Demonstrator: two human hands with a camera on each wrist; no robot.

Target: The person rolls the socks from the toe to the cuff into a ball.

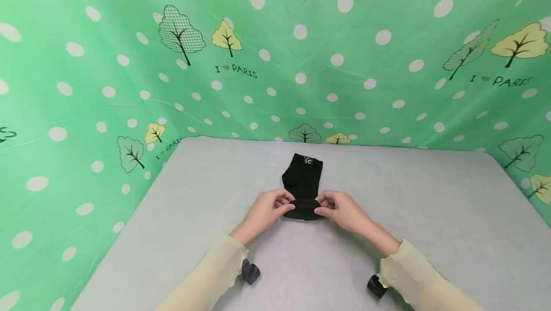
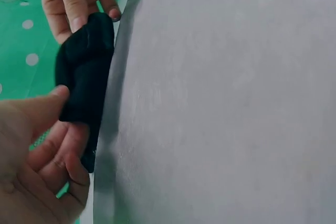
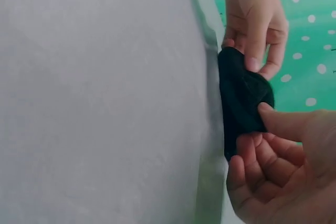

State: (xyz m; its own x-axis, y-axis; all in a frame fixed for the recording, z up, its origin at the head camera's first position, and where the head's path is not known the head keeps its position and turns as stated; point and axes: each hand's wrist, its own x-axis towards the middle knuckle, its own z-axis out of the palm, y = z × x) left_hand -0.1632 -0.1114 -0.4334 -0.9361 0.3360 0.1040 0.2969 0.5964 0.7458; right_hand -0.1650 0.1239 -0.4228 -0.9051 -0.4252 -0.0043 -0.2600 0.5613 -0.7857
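Note:
A black sock (image 1: 303,179) lies lengthwise on the table, its far end bearing a small light "LC" mark. Its near end is folded over into a thick band (image 1: 303,209). At the left side of this fold, my left hand (image 1: 268,209) pinches the fabric between thumb and fingers. My right hand (image 1: 346,210) grips the opposite side in the same way. In the left wrist view, the sock (image 2: 86,74) stretches between both hands, thumbs on top and fingers beneath. The right wrist view shows the bunched sock (image 3: 241,95) likewise held from both ends.
The grey tabletop (image 1: 206,182) extends around the sock. Behind it and to the left hangs a green cloth (image 1: 275,95) with white dots and printed trees. Black devices (image 1: 249,272) sit beneath both wrists, by the pale sleeves (image 1: 215,268).

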